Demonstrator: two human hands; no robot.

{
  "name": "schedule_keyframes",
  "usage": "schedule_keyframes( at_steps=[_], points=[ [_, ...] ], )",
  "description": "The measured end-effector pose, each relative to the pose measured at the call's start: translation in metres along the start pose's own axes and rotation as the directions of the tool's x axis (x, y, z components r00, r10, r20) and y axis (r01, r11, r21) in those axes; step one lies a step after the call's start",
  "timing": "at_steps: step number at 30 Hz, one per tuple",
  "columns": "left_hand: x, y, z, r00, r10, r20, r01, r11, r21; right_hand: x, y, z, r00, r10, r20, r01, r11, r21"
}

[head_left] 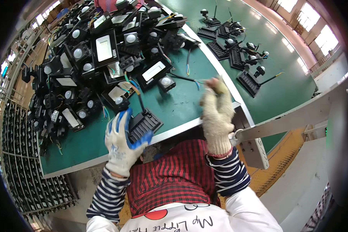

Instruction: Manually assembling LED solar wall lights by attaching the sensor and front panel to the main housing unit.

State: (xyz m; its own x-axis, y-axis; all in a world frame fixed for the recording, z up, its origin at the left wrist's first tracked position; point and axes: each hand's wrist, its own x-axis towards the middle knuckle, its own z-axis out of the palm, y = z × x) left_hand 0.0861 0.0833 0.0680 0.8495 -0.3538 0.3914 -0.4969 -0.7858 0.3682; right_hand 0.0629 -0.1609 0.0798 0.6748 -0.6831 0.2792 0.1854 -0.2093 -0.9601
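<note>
Left hand (121,141) gripping floodlight (144,123), lamp pile (96,65) behind

Ribbed matt-black floodlight (144,123) (metal-looking); glossy green table (174,104).

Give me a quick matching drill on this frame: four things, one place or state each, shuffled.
1. left hand
2. right hand
3. pile of black floodlights
4. power strip

a. heaped on the far left of the green table
b. raised, blurred, in a knit glove
c. gripping a ribbed black floodlight
d. hanging off the table's right end

Pairs: 1-c, 2-b, 3-a, 4-d
</note>
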Motion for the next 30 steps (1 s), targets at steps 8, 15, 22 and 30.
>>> schedule_keyframes(
  at_steps=[8, 15, 22, 30],
  points=[
    [-0.006, 0.003, -0.001, 0.978, -0.013, 0.209, -0.035, 0.975, 0.221, 0.061, 0.050, -0.091, 0.811, 0.225, -0.540, -0.509, 0.726, -0.462],
    [-0.003, 0.004, -0.002, 0.974, 0.059, 0.221, -0.090, 0.987, 0.134, 0.103, 0.073, -0.098, 0.862, 0.214, -0.459, -0.473, 0.664, -0.579],
    [-0.005, -0.006, 0.000, 0.981, 0.107, 0.164, -0.137, 0.973, 0.184, 0.158, 0.075, -0.049, 0.875, 0.362, -0.323, -0.485, 0.665, -0.568],
    [-0.001, -0.019, 0.000, 0.961, 0.207, 0.182, -0.219, 0.975, 0.049, 0.188, 0.090, -0.025, 0.924, 0.293, -0.244, -0.378, 0.792, -0.480]
  ],
)
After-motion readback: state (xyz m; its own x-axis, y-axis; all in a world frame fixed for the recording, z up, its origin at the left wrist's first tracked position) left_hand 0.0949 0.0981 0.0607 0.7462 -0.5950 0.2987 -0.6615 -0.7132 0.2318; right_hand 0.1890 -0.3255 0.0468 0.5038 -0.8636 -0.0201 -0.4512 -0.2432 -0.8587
